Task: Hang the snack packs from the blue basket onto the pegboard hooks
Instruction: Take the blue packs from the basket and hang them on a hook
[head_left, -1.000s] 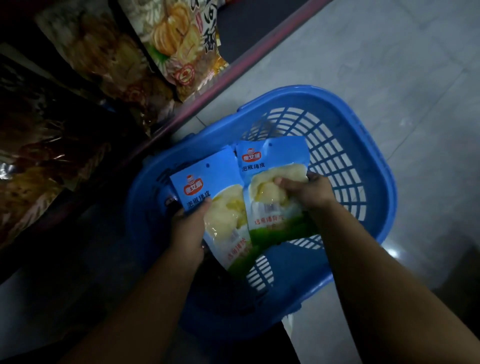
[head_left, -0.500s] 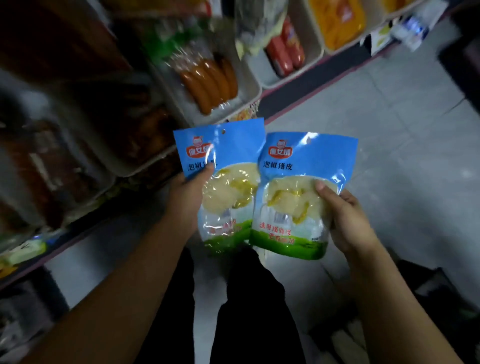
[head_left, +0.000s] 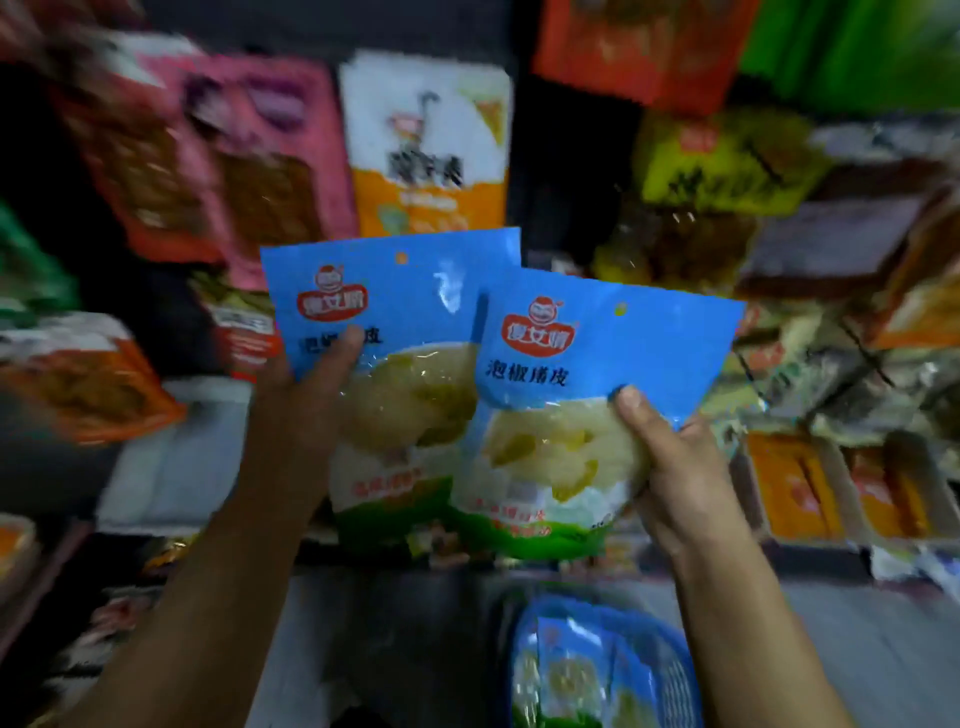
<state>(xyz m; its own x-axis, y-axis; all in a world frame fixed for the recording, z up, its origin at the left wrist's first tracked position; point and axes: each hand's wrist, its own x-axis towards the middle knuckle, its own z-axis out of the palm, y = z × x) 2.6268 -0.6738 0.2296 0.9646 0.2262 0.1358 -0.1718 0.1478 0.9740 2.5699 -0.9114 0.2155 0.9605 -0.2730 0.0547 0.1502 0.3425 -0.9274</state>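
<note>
I hold two blue snack packs upright in front of the display. My left hand (head_left: 306, 410) grips the left pack (head_left: 400, 332) by its left edge, thumb across the front. The right pack (head_left: 587, 384) overlaps the left one and is gripped at its right edge by my right hand (head_left: 675, 467), thumb on the front. Each pack has a small hang hole near its top. Far below, the blue basket (head_left: 670, 670) on the floor holds more of the same blue packs (head_left: 566, 670). The hooks are not discernible in the blur.
Hanging snack bags fill the wall behind: a pink bag (head_left: 270, 156), a white and orange bag (head_left: 431, 140), a yellow bag (head_left: 727, 161). Trays of orange packets (head_left: 841, 488) sit on a shelf at right. Grey floor shows below.
Both packs were lifted out of the basket and raised up in front of the hanging display. My view swung up from the floor to the wall of bags.
</note>
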